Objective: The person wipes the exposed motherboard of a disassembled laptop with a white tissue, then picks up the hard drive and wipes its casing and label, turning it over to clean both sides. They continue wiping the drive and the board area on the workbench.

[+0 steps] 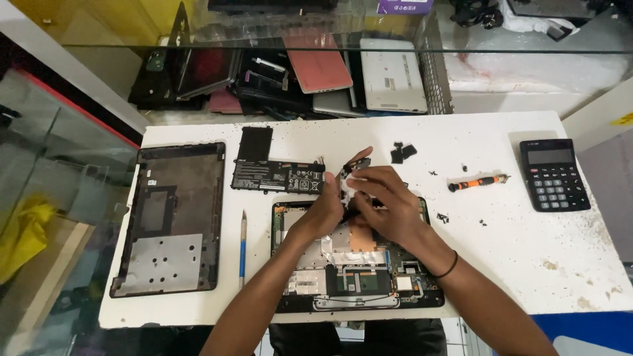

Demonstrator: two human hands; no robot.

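An opened laptop base (356, 277) lies on the white table (514, 231) with its inner parts bare. My left hand (326, 207) and my right hand (389, 201) meet above its far edge. Both pinch a small black and white part (347, 177) lifted off the base. A black flat battery pack (273, 173) rests just left of the hands. The laptop's black bottom cover (170, 217) lies at the far left, inner side up.
A blue-handled tool (242, 245) lies between cover and base. An orange-handled screwdriver (476, 182), small black pieces (402, 153) and loose screws sit to the right, with a black calculator (552, 174) beyond. Several laptops (356, 76) are stacked behind the table.
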